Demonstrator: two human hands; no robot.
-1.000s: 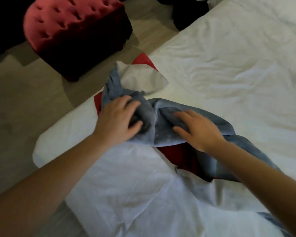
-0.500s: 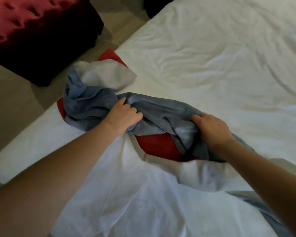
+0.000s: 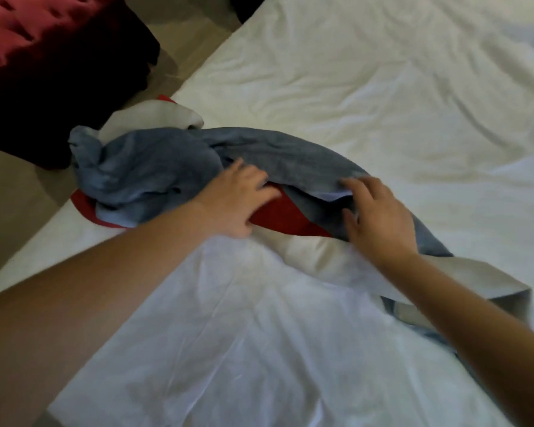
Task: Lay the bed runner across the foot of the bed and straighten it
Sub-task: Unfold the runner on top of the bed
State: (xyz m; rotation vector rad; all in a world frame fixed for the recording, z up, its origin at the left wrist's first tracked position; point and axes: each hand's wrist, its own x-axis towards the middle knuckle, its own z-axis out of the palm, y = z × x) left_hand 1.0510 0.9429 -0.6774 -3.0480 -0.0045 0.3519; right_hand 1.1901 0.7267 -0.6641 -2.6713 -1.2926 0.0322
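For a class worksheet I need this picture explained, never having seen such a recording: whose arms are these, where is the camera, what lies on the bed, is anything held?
No machine here: a person works with two bare hands. The one camera sits on the person's head, looking forward and down, so both arms enter from the bottom edge. The white bed fills most of the view. On it, near its corner, lies the bed runner, blue-grey with red and pale grey parts showing, bunched and twisted, not flat. The left hand rests on it near the red part, fingers fairly straight; the right hand lies spread on the blue fold. Neither plainly grips the cloth. Upper left, off the bed, a red tufted ottoman stands on the floor.
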